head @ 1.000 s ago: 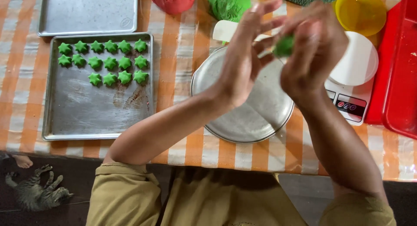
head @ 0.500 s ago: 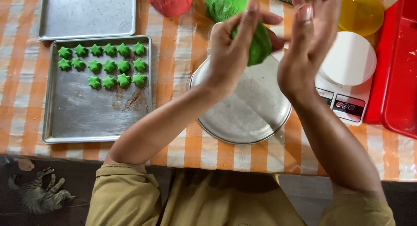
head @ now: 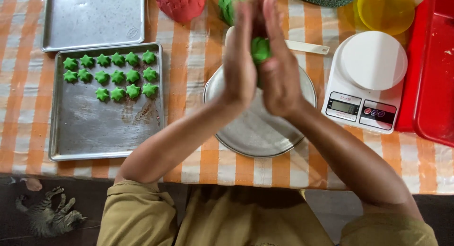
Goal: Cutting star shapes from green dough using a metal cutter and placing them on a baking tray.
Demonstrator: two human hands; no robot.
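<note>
Pressing: a small green dough piece point(head: 259, 49) is held between the flat palms of the left hand point(head: 240, 69) and right hand point(head: 280, 73), above the round metal plate point(head: 255, 132).
Grip: both hands are closed on the dough, fingers straight.
Left of plate: a baking tray point(head: 94, 137) bearing green star cookies point(head: 111, 76).
Right of plate: a white kitchen scale point(head: 369, 80).

Bright, even, soft light; shadows are faint. Dull glare patches lie on the tray point(head: 106, 128) and on the round plate point(head: 255, 132) right of it. Focus is sharp throughout, with slight blur on the hands.
</note>
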